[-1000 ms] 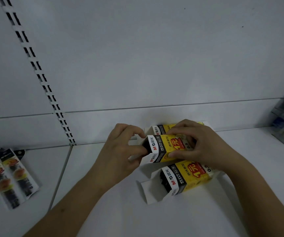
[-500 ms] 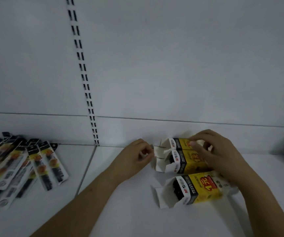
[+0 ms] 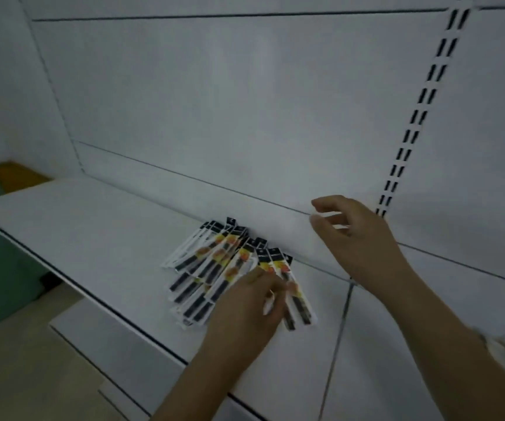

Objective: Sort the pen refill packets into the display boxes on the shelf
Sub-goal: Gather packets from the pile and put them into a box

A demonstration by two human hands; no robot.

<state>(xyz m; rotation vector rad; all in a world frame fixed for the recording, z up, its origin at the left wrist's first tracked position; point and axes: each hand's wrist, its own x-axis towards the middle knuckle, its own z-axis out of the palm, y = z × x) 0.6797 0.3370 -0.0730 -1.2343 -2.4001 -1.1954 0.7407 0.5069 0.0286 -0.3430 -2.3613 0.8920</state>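
On the white shelf (image 3: 99, 226), against the back panel (image 3: 245, 101), the pen refill packets (image 3: 227, 268) are lying in a loose fan, their dark header ends pointing toward the wall. The left hand (image 3: 245, 311) is coming down on the near end of the fan, its fingers curling onto the rightmost packets; whether it is already pinching 1 or only touching cannot be told through the blur. The right hand (image 3: 357, 235) is hovering above the shelf, just in front of the slotted upright (image 3: 421, 110), with its fingers loosely spread and holding nothing.

Compared with 0.5 s ago, the view is swinging sharply to the left. Then both hands were working at the yellow and black display boxes, the right one resting on top of them and the left one at their open flaps, while the packets were lying far off at the left edge. Now the packets are sitting near the middle of the view, the boxes are out of sight, and both hands are letting go of the boxes and travelling across to the pile.

For the task, this is reading as a turn from preparing the boxes to fetching stock: the boxes seem ready, and the next load of packets is probably about to be gathered. No packet is visibly lifted yet.
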